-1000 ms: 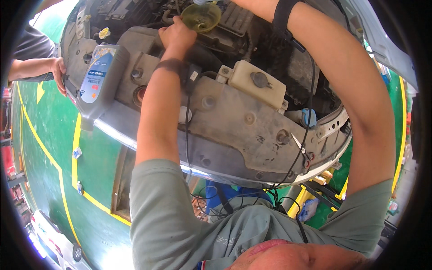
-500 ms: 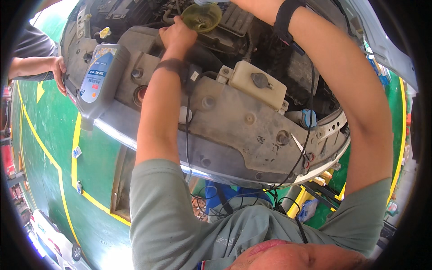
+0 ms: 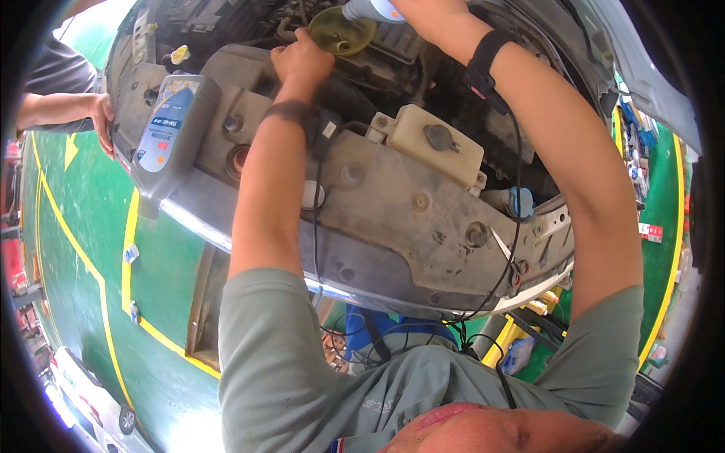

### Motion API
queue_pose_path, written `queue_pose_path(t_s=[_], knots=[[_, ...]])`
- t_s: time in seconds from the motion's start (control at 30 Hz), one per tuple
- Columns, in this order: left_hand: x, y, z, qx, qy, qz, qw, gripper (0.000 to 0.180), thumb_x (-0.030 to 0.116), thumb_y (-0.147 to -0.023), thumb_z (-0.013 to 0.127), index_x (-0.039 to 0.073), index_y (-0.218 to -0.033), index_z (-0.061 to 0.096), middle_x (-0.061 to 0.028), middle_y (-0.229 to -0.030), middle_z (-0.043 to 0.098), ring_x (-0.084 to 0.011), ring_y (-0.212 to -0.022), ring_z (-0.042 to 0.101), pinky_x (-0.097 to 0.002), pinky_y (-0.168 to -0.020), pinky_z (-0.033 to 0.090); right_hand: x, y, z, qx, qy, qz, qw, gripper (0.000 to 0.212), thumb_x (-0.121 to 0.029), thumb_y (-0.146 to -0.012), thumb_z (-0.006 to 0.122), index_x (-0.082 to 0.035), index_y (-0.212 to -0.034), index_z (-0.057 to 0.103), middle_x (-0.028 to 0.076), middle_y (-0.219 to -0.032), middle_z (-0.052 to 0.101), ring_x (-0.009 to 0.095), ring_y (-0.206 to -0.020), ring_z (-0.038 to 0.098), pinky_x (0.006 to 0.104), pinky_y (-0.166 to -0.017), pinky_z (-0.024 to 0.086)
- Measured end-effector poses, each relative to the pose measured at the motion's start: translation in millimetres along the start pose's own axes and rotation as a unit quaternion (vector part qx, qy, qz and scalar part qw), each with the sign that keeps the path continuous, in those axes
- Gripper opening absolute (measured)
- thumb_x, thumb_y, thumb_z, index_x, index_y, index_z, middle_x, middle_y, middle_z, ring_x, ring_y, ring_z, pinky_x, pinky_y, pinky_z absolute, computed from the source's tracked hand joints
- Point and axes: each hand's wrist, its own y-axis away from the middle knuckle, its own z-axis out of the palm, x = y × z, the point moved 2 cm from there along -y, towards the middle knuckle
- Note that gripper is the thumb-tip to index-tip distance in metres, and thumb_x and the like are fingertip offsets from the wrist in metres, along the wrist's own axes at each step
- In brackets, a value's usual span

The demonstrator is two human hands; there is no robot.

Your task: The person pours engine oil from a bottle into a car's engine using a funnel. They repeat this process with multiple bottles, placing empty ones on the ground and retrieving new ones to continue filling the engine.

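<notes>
At the top of the view my left hand (image 3: pixel 303 62) is closed on the near left rim of a translucent yellow-green funnel (image 3: pixel 343 36), which sits over the engine. My right hand (image 3: pixel 427 13), cut off by the upper edge, grips a tilted grey oil bottle (image 3: pixel 370 9); its mouth end reaches over the funnel's far right rim. Most of this bottle and the right fingers are out of sight. To the left, a second grey oil jug (image 3: pixel 170 132) with a blue and white label lies on the front panel of the engine bay.
Another person's hand (image 3: pixel 102 122) rests at the car's left front corner. A pale plastic reservoir (image 3: pixel 434 143), a blue cap (image 3: pixel 521 201) and red-handled scissors (image 3: pixel 507 253) are right of my left arm. Black cables (image 3: pixel 316 204) hang from my wrists. The raised hood (image 3: pixel 649 68) edges the right.
The bottle in my right hand has come further into view over the funnel, and my right arm has shifted slightly. My left hand stays at the funnel.
</notes>
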Motion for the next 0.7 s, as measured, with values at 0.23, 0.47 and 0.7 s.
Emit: queue_pose_path(t_s=[0.23,0.47,0.7], knots=[[5,-4,-1,-0.017,-0.004,0.008,1.000,0.073,0.035,-0.083,0.064,0.013,-0.150,0.045,-0.0151,-0.108,0.078,-0.0320,-0.107,0.072,-0.0442,-0.107,0.039,1,34,23,-0.009,-0.162,0.115,0.980,0.078,-0.020,-0.085,0.075,-0.010,-0.156,0.044,0.024,-0.146,0.047,0.043,-0.138,0.040,0.0546,-0.120,0.025],[3,-1,-2,-0.016,-0.011,0.001,1.000,0.070,0.034,-0.084,0.064,0.012,-0.148,0.046,-0.0144,-0.108,0.078,-0.0295,-0.109,0.072,-0.0431,-0.108,0.038,-1,47,-1,-0.213,-0.365,0.267,0.866,0.115,-0.030,-0.072,0.089,-0.010,-0.164,0.023,0.023,-0.151,0.041,0.045,-0.142,0.037,0.0557,-0.118,0.028],[9,2,-6,-0.015,-0.011,0.003,1.000,0.064,0.031,-0.083,0.061,0.011,-0.143,0.048,-0.0144,-0.110,0.078,-0.0261,-0.110,0.073,-0.0401,-0.107,0.036,4,62,17,-0.204,-0.509,0.356,0.756,0.129,-0.043,-0.068,0.095,-0.007,-0.165,0.019,0.024,-0.163,0.035,0.044,-0.149,0.035,0.0549,-0.120,0.034]])
